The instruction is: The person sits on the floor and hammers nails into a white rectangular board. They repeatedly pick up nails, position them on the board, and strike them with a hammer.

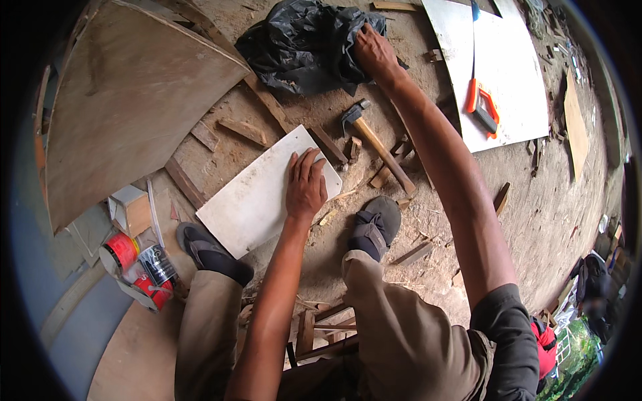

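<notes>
My left hand (307, 182) lies on a white board (257, 194) with its fingers stretched over the surface near one end. The board rests on the ground between my feet, slightly dirty and with a clipped corner. Far ahead, my right hand (376, 52) is closed at the right edge of a crumpled black plastic bag (294, 50); its fingertips are partly hidden by the folds. A hammer (380, 147) with a wooden handle lies between the bag and my right foot, its head pointing away from me.
A handsaw (483, 110) with an orange and black handle lies on a larger white panel (515, 73) at the right. A big brown board (134, 100) leans at the left, above several cans (120, 254). Wood offcuts (242, 131) litter the dirt floor.
</notes>
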Tool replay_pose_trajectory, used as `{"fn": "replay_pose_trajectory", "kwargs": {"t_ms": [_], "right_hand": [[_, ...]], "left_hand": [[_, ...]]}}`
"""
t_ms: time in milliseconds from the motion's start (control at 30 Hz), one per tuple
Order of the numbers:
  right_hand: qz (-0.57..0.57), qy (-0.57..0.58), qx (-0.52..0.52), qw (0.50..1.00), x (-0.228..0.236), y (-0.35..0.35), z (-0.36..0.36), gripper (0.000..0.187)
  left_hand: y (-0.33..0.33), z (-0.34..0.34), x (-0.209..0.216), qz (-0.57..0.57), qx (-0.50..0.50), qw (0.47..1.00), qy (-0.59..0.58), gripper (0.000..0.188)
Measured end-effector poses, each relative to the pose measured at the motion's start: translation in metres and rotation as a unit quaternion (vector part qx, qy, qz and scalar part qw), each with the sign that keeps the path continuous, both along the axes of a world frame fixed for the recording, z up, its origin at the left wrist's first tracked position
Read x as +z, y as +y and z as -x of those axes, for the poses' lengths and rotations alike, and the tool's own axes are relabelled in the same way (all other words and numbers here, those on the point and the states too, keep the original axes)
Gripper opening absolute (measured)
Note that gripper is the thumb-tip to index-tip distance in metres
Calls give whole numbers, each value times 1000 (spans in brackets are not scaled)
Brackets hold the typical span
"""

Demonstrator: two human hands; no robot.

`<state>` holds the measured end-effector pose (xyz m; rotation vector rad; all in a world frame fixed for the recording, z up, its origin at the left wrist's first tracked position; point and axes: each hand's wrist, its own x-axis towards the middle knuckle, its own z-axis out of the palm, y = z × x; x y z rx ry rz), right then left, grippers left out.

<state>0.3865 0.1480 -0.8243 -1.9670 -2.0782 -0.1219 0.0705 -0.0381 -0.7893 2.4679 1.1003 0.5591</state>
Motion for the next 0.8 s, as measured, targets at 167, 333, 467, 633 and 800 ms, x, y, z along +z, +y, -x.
{"fn": "replay_pose_trajectory", "kwargs": {"t_ms": [167, 333, 467, 633, 800], "right_hand": [[56, 13, -22, 998, 18, -9, 10, 36], [-43, -78, -57, 994, 41, -11, 17, 36], [-23, -64, -43, 997, 46, -21, 16, 33], [-44, -79, 17, 996, 29, -24, 0, 33], [-42, -114, 71, 990, 5, -10, 2, 29]], "left_hand": [[1, 13, 7, 31, -29, 999, 18, 44], [4, 17, 13, 33, -163, 973, 163, 68], [-1, 14, 14, 14, -205, 946, 251, 70], [5, 18, 14, 25, -219, 953, 209, 69], [2, 21, 1, 4, -200, 967, 158, 71]]}}
